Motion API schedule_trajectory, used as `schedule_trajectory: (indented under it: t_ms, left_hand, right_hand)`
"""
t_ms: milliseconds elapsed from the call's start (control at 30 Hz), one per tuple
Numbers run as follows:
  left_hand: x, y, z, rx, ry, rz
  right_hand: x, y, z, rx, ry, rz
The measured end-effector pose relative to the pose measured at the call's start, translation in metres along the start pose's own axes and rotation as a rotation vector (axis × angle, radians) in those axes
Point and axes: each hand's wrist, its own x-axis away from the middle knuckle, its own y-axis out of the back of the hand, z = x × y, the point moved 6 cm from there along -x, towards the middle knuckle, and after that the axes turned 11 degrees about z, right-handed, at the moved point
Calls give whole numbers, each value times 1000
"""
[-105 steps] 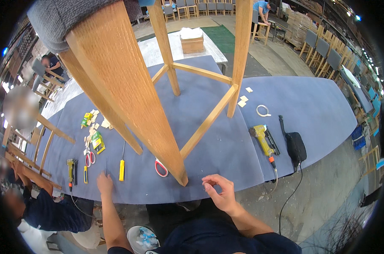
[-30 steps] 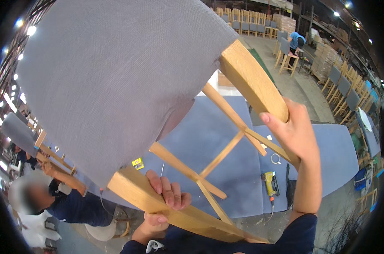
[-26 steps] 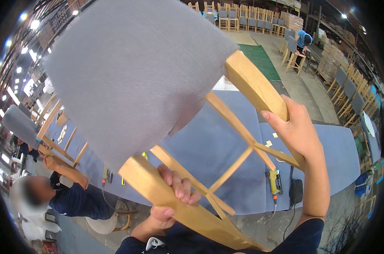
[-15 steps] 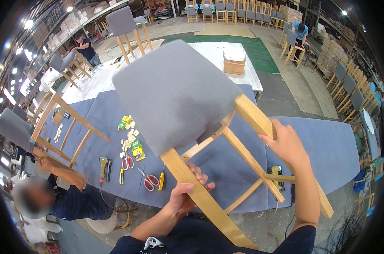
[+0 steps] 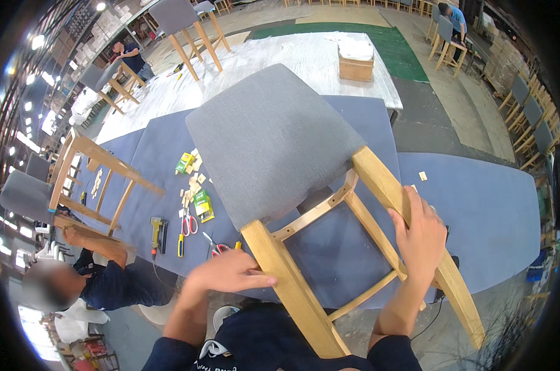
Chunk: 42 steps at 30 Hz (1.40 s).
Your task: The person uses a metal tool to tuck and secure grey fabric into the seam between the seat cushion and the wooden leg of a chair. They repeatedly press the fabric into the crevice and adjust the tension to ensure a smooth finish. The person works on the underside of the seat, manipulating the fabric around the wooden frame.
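Note:
A wooden chair frame with a grey padded panel [image 5: 277, 130] lies tilted over the blue-grey table, its legs pointing toward me. My left hand [image 5: 227, 272] is on the left leg [image 5: 292, 290], thumb across its top face; its other fingers are mostly hidden at the leg's side. On the right leg [image 5: 384, 182], my right hand [image 5: 421, 232] curls over the upper part, thumb on the inner side. A rail with holes [image 5: 314, 216] joins the legs below the panel, and thinner stretchers [image 5: 363, 295] cross lower down.
Left of the chair lie small wood pieces [image 5: 192, 193], green-yellow packets [image 5: 203, 204], red-handled scissors [image 5: 190, 224], a yellow screwdriver [image 5: 180, 245] and a staple gun [image 5: 156, 238]. A co-worker [image 5: 107, 281] handles another chair [image 5: 82, 161] at left. A carton [image 5: 356, 67] stands on the white-covered table behind.
The chair has swung lower and slightly right, its panel flatter over the table. My left hand has shifted from wrapping under the left leg to its outer side; my right hand has slid along the right leg.

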Motion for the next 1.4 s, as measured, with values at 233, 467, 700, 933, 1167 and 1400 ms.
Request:
schedule_trajectory:
  t_ms: [233,467,700,933,1167,1400]
  left_hand:
    - [-33,57,-91,-434,-363,-491]
    - [-59,-14,-84,-593,-230,-272]
    - [-50,-18,-80,-634,-439,-249]
    - [-36,-16,-82,-602,-548,-263]
    - [-26,-16,-82,-671,-511,-221]
    - [-41,-20,-89,-631,-529,-317]
  right_hand:
    - [68,-32,-2,-548,322,-582]
    - [253,-246,-154,-780,-199,-235]
    - [277,-264,-290,-708,-912,-800]
    - [214,-243,-292,-704,-1074,-617]
    - [215,-225,-314,-685,-1093,-306]
    - [199,-185,-327,-586,-1003,236]
